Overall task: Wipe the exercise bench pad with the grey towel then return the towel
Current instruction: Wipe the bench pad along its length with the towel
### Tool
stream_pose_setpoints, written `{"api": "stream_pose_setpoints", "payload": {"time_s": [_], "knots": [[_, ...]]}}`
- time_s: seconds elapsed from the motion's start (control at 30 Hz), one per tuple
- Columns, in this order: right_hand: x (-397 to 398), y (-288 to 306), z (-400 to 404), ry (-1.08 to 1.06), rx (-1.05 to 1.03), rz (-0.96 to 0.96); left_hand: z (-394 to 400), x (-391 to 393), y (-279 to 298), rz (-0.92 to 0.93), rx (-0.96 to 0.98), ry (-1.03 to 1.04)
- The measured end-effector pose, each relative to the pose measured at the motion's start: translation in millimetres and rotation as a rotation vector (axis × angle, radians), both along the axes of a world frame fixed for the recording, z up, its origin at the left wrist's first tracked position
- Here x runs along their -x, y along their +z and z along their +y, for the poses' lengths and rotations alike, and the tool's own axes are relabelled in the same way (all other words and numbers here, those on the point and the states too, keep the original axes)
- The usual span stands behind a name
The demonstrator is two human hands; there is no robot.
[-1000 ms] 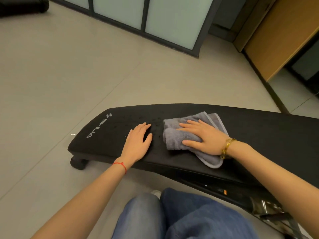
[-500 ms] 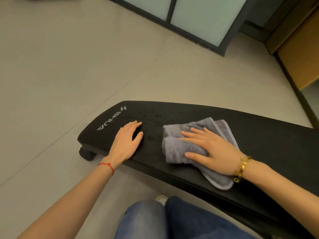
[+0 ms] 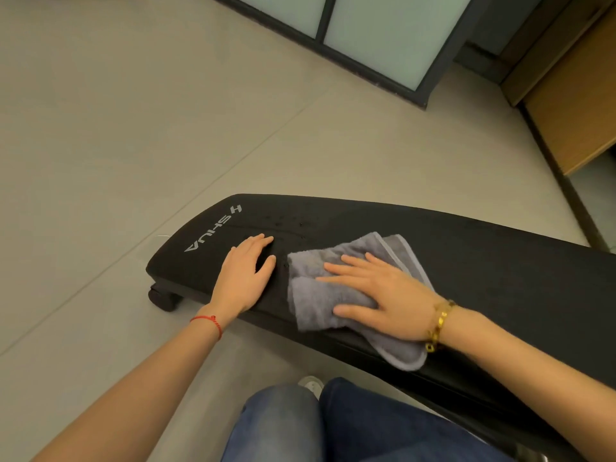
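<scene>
- The pad (image 3: 466, 261) runs out of view at right; its frame is mostly hidden.
- White "SHUA" lettering (image 3: 213, 233) marks the pad's end.
- The left hand (image 3: 248, 273) lies flat, fingers together, on the pad.
- The right hand (image 3: 383, 291), spread, presses the towel (image 3: 320, 295) onto the pad.

place: home gym room | cues: black exercise bench pad (image 3: 466, 261), tiled floor (image 3: 133, 145), frosted glass partition (image 3: 376, 31), wooden cabinet (image 3: 580, 108)

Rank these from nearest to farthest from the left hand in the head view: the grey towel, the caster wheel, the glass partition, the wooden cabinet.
From the left hand:
1. Grey towel, just to its right on the bench pad.
2. Caster wheel, under the pad's left end.
3. Glass partition, far across the floor.
4. Wooden cabinet, far right corner.
</scene>
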State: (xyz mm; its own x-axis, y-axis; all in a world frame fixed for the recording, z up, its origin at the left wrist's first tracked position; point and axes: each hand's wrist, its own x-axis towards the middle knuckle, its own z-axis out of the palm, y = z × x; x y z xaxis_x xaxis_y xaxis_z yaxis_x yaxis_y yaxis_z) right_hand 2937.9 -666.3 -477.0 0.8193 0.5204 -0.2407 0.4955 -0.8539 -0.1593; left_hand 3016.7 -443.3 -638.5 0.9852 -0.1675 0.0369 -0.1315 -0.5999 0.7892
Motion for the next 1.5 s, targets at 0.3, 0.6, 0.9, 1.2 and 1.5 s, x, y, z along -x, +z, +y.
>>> {"api": "stream_pose_setpoints", "payload": {"time_s": [0.3,0.6,0.9,1.2,1.5], "knots": [[-100.7,-30.7,-3.1,-0.283,0.186,-0.086,-0.6,-0.1,0.6,-0.009,-0.004,0.007],[-45.2,0.2,-33.8,-0.144,0.030,-0.078,-0.5,-0.1,-0.2,-0.006,-0.003,0.002],[-44.8,-24.3,9.8,-0.079,0.087,-0.067,0.3,-0.1,2.6,-0.009,-0.018,0.000],[-110.2,-4.8,-51.5,-0.394,0.168,-0.154,-0.4,0.3,1.8,0.005,-0.016,0.007],[4.4,-4.6,-4.9,-0.011,-0.009,-0.058,-0.2,0.8,2.7,-0.005,-0.032,0.002]]}}
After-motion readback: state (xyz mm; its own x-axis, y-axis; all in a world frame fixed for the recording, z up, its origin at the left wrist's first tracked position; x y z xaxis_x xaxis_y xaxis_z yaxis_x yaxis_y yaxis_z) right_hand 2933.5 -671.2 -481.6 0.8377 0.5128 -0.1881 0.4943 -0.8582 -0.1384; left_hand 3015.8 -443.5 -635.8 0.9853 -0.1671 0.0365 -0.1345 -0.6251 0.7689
